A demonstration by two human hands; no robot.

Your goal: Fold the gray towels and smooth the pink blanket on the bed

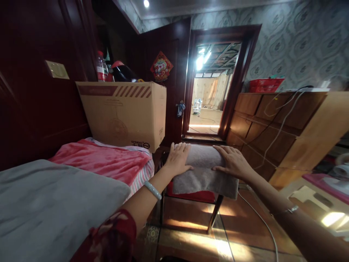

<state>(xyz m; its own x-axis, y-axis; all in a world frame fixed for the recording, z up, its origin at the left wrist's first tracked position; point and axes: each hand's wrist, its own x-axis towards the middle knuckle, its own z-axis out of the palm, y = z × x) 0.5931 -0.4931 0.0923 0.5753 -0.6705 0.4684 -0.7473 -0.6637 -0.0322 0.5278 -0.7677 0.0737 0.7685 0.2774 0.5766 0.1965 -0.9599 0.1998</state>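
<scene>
A grey fuzzy cloth [203, 173] is draped over a dark-framed chair with a red seat [196, 195], its near edge hanging down. On the cloth's upper left side rests my left hand [178, 158], fingers stretched forward and thumb apart. Opposite it, my right hand [231, 160] lies on the upper right side in much the same pose, fingers extended and thumb pointing inward. Both palms touch the fabric from above. The part of the chair beneath the cloth is hidden.
At left lie a grey blanket [54, 211] and a pink blanket [109, 158], with a large cardboard box [122, 112] behind them. Wooden drawers [272, 127] line the right side. A white cable [263, 222] runs over the tiled floor. An open doorway [208, 120] is ahead.
</scene>
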